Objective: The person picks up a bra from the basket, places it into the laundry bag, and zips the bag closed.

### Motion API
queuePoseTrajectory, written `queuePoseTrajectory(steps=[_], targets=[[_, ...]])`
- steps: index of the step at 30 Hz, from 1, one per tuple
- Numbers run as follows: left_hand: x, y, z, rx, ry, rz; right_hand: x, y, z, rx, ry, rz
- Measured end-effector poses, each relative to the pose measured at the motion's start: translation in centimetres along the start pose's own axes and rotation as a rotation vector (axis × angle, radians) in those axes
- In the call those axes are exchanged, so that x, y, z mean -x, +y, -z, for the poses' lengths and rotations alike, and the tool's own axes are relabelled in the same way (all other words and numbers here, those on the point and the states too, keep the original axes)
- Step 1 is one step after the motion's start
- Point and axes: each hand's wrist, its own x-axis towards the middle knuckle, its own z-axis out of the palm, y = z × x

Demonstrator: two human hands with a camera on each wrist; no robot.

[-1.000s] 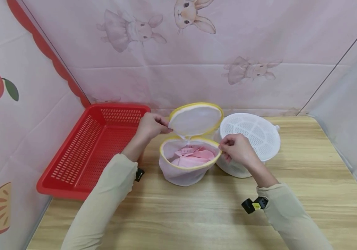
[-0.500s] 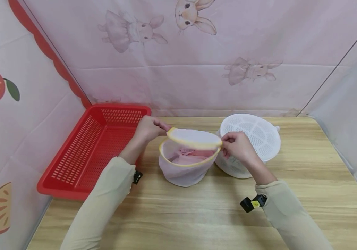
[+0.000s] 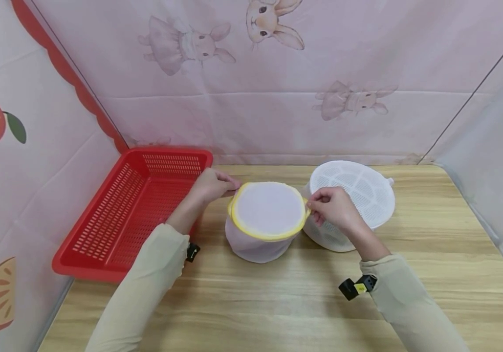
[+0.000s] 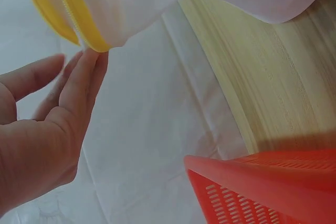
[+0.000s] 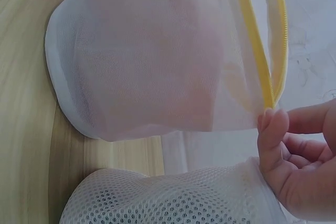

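A small mesh laundry bag with yellow zipper edging stands upright on the table in the head view. Its round lid lies over the top, and the pink cloth inside is hidden from above. At the left rim, my left hand touches the yellow edge with straight fingertips, the thumb held apart. On the opposite side my right hand pinches the end of the yellow edging between thumb and finger. A gap shows between lid and rim in the right wrist view.
To the left sits a red perforated plastic basket. Close behind the right hand is a white mesh laundry bag with a round top. A pink rabbit-print sheet hangs along the back edge of the wooden table.
The lid has swung from raised at the back down over the bag's mouth, covering the pink cloth. My left hand has moved slightly lower; the right hand has stayed at the bag's right edge.
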Motion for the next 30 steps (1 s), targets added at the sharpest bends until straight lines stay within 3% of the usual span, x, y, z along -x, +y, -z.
queuePoseTrajectory(steps=[7,11,22,27,30], targets=[[0.0,-0.5,-0.3,-0.187,0.039,-0.074,0.2,0.1,0.0,0.036,-0.030,-0.004],[-0.1,-0.6,-0.6,-0.230,0.032,-0.065,0.3,0.2,0.0,0.039,-0.048,0.002],[-0.3,-0.9,-0.9,-0.198,-0.079,0.072,0.4,0.4,0.0,0.071,-0.134,0.057],[-0.3,-1.0,-1.1,-0.210,-0.086,0.078,0.2,0.4,0.0,0.091,-0.158,0.083],[-0.1,-0.9,-1.0,-0.215,-0.106,0.051,0.1,0.2,-0.1,0.096,-0.148,0.078]])
